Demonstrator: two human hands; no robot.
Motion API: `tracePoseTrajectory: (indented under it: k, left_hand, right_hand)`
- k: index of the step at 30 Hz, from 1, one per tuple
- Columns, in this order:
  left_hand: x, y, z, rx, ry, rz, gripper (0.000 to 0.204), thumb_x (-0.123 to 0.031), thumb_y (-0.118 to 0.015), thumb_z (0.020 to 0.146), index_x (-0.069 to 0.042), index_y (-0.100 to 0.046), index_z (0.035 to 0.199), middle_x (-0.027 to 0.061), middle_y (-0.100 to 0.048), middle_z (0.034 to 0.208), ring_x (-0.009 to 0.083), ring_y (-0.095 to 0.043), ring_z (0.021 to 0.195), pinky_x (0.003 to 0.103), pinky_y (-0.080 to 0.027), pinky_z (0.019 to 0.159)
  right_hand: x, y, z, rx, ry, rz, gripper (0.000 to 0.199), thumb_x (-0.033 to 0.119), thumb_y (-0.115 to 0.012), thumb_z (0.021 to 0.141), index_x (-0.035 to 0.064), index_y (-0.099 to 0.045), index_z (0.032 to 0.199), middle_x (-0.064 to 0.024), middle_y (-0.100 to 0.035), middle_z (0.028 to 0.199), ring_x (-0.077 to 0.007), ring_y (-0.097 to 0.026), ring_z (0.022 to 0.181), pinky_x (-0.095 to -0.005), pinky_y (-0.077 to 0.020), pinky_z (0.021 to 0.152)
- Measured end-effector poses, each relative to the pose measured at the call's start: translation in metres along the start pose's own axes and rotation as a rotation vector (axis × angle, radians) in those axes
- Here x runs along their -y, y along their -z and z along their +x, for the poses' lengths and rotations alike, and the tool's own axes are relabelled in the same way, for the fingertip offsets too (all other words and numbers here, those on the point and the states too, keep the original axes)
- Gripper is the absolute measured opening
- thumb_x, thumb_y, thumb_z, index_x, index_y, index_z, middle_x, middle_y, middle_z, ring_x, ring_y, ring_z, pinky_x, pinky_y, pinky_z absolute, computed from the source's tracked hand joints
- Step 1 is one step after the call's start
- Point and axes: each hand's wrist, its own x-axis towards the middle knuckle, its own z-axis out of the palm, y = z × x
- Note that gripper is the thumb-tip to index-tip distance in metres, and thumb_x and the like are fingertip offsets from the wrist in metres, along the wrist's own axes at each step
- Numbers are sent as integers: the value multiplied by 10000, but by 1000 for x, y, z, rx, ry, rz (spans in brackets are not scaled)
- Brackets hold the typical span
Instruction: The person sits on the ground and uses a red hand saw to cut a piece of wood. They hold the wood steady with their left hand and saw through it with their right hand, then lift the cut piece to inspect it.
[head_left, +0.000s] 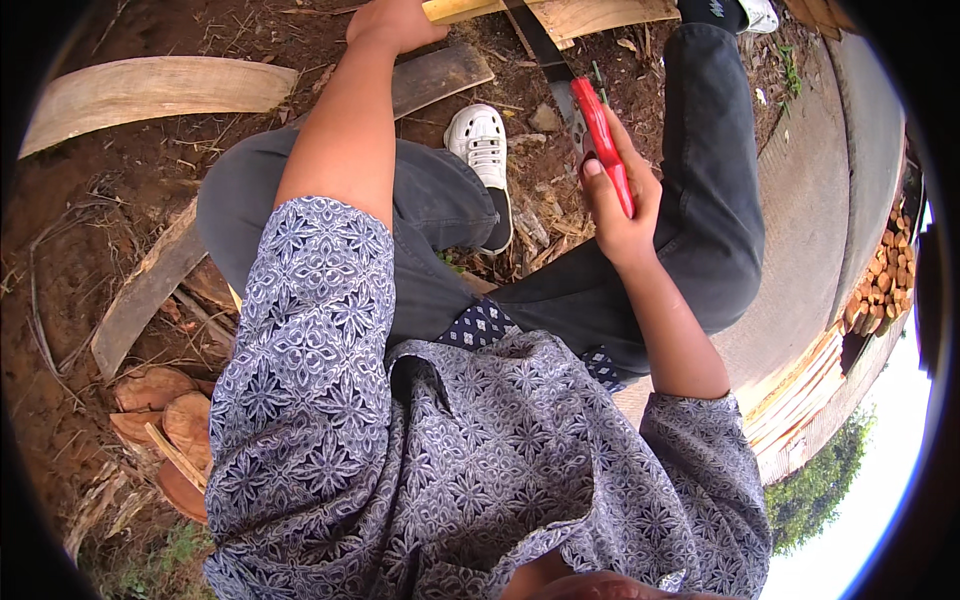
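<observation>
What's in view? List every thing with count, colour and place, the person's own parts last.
Saw: one, red handle, dark blade, top centre
Pale boards: at least one, yellowish, top edge, around the blade
Curved board: one, tan, upper left
Weathered planks: two, grey-brown, beyond the left knee and at left
Cut log pieces: several, orange-brown, lower left
Stacked wood: many, orange-brown, far right
Soil: brown, mostly left
Paved strip: one, grey, right
Foliage: green, lower right
Shoes: two, white, centre and top right
Trousers: one pair, dark grey, centre
Shirt: one, blue-white patterned, bottom
Left hand: one, top, partly cut off
Right hand: one, gripping the saw
</observation>
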Motion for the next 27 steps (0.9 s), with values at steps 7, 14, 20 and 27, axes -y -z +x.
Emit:
tracePoseTrajectory:
  k: [7, 14, 20, 27]
  left_hand:
    - [-12, 4, 5, -42, 8, 24, 603, -566, -791, 731, -89, -794, 1100, 169, -755, 1145, 317, -734, 1057, 431, -584, 928]
    - [-2, 2, 7, -13, 4, 29, 586, -558, -794, 733, -96, -797, 1093, 175, -752, 1144, 320, -731, 1065, 434, -583, 929]
    - [2, -3, -5, -61, 34, -20, 553, -531, -793, 743, -92, -800, 1079, 184, -753, 1129, 321, -730, 1065, 437, -581, 929]
    - [-12, 1, 6, -80, -1, -37, 557, -535, -796, 738, -81, -799, 1062, 187, -756, 1107, 336, -733, 1044, 443, -584, 920]
  right_hand:
    - [-32, -84, 174, -225, 299, 59, 414, 135, -679, 962, -21, -646, 1345, -139, -733, 1165, -176, -665, 1076, -306, -511, 946]
    - [-13, -31, 79, -17, -75, 117, 517, 146, -646, 1002, 18, -538, 1490, 16, -667, 990, -31, -552, 811, -202, -463, 724]
    - [15, -4, 2, -22, -22, 41, 553, 159, -648, 1001, -21, -504, 1503, -31, -700, 1013, -50, -584, 830, -228, -491, 748]
    - [-26, -83, 174, -233, 127, -3, 397, 181, -683, 973, -4, -665, 1323, -120, -741, 1118, -181, -672, 991, -314, -523, 898]
